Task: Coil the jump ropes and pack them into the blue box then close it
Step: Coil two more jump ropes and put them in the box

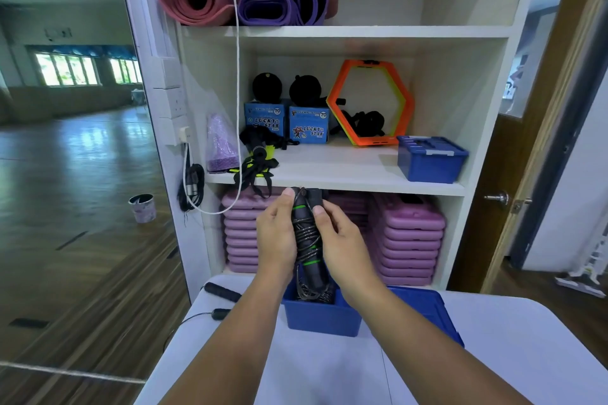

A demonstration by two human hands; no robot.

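A black jump rope (307,233) with green rings on its handles is held upright above the open blue box (320,314), its thin cord wound around the handles. My left hand (275,233) grips the bundle from the left, thumb up at the top. My right hand (342,240) holds it from the right, thumb pressed near the top of the handles. Loose cord loops hang down into the box. The box's blue lid (431,309) lies beside it to the right on the white table (329,368). A second jump rope with black handles (222,292) lies at the table's left edge.
A white shelf unit (345,179) stands right behind the table. Its middle shelf holds another closed blue box (429,159), two small blue cartons, an orange hexagon ring and black gear. Purple step boards are stacked below. A white cord hangs down on the left.
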